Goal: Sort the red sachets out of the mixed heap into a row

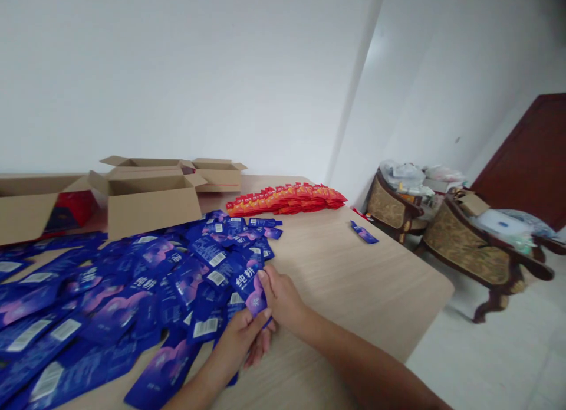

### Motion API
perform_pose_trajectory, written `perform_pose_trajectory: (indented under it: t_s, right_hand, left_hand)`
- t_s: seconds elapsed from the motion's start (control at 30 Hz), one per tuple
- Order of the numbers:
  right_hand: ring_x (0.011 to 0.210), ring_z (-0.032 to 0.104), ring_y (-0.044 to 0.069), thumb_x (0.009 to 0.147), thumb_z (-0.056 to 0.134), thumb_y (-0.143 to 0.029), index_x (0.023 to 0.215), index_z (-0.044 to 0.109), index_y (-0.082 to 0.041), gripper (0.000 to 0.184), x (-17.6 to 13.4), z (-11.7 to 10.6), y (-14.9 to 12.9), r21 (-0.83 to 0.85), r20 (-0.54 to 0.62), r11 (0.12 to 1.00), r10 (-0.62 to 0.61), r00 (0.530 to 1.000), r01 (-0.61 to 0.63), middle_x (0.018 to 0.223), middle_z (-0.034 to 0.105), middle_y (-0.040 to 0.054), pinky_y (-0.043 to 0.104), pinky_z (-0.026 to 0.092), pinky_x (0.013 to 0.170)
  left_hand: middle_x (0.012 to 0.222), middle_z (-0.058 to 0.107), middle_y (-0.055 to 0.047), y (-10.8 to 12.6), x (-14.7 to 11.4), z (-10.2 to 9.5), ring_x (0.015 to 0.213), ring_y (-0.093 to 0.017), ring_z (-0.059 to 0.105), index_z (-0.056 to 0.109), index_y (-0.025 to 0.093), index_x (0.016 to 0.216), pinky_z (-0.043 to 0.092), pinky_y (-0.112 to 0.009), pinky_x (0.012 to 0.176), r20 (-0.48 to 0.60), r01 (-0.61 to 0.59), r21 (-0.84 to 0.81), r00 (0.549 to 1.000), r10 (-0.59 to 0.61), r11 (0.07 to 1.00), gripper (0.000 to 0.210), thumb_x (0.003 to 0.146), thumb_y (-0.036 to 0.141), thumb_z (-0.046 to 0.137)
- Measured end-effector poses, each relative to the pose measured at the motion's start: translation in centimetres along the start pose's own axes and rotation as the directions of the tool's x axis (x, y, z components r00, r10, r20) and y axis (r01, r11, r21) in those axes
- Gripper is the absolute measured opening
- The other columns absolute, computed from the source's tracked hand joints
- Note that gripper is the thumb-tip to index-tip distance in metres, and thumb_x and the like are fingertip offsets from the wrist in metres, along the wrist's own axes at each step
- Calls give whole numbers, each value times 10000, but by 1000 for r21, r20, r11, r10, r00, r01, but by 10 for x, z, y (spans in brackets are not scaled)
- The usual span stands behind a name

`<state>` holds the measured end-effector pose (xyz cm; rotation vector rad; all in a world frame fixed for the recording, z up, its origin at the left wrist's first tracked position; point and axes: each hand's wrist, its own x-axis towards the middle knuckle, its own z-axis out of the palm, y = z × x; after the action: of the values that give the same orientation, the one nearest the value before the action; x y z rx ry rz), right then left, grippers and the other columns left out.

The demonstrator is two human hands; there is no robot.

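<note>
Both hands hold one blue-purple packet (246,280) with white lettering and a pink pattern, at the right edge of a heap. My left hand (245,338) pinches its lower end, thumb on top. On its right side, my right hand (283,295) has closed its thumb and fingers. Beneath and to the left spreads the heap of similar blue packets (119,304), some showing white barcode labels. A single blue packet (364,232) lies apart near the table's right edge.
Open cardboard boxes (154,206) stand behind the heap, one near a red box (73,209). Overlapping red-orange packets (287,199) form a long row at the back of the wooden table (354,292). Carved chairs (469,239) loaded with bags stand beyond its right edge.
</note>
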<state>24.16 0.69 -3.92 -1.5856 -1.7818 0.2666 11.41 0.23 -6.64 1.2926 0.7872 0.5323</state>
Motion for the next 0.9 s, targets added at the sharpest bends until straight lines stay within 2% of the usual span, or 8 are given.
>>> perform_pose_trajectory:
  t_s: [0.3, 0.4, 0.47, 0.5, 0.6, 0.7, 0.8, 0.9]
  right_hand:
    - [566, 550, 142, 966, 191, -451, 712, 558, -213, 506, 3, 0, 6, 23, -6, 999, -43, 999, 43, 638, 602, 12, 237, 366, 547]
    - [583, 578, 137, 969, 172, -434, 783, 589, -212, 507, 21, -11, 39, 44, -87, 999, 5, 996, -1, 645, 624, 4, 230, 412, 595]
    - [659, 608, 149, 969, 166, -403, 961, 582, -193, 467, 40, -33, 80, -22, -230, 993, 109, 967, -117, 717, 652, 26, 248, 444, 663]
    - [796, 620, 170, 959, 216, -391, 1033, 568, -172, 421, 50, -47, 104, -105, -316, 979, 136, 939, -177, 857, 668, 66, 274, 450, 745]
    - [1182, 469, 255, 897, 375, -314, 1236, 473, -86, 420, 67, -97, 180, -396, -416, 823, 235, 879, -408, 1242, 529, 201, 371, 373, 948]
    - [1327, 283, 299, 897, 367, -310, 1343, 365, -77, 504, 62, -142, 238, -535, -451, 526, 484, 750, -661, 1409, 347, 228, 471, 304, 998]
    - [1277, 352, 354, 922, 287, -355, 1296, 424, -59, 497, 49, -166, 263, -540, -429, 456, 575, 697, -708, 1341, 411, 273, 561, 323, 936]
    - [1179, 472, 330, 927, 289, -383, 1213, 507, -97, 460, 41, -162, 260, -571, -363, 484, 575, 733, -663, 1237, 517, 251, 507, 368, 907]
  left_hand:
    - [316, 463, 51, 6, 0, 4, 234, -53, 311, 517, 167, 600, 187, -176, 281, -80, 30, 103, 997, -21, 994, 602, 624, 767, 478]
    - [318, 475, 40, 3, 0, 2, 231, -59, 320, 495, 176, 565, 190, -179, 270, -79, 76, 56, 994, -72, 996, 617, 580, 793, 484]
    - [322, 483, 29, 2, 0, 0, 230, -65, 335, 478, 183, 527, 205, -185, 265, -61, 108, 34, 992, -106, 994, 626, 557, 808, 482]
    - [320, 481, 24, 2, 0, 0, 231, -68, 344, 471, 184, 502, 215, -188, 264, -46, 119, 36, 992, -117, 992, 632, 553, 814, 476]
    - [298, 442, 14, 1, 1, -1, 236, -75, 361, 466, 177, 414, 232, -195, 265, 0, 142, 89, 990, -142, 986, 669, 570, 827, 433]
    - [304, 438, 4, 0, 2, -1, 247, -80, 378, 472, 169, 378, 254, -203, 275, 41, 158, 115, 986, -163, 981, 691, 594, 823, 412]
    - [364, 506, -12, -2, 4, -1, 279, -90, 419, 513, 156, 428, 309, -215, 306, 104, 115, 84, 987, -124, 990, 664, 605, 794, 463]
    - [458, 581, -39, -2, 4, -3, 333, -106, 476, 588, 125, 524, 369, -232, 356, 130, 56, 51, 990, -62, 997, 632, 599, 750, 534]
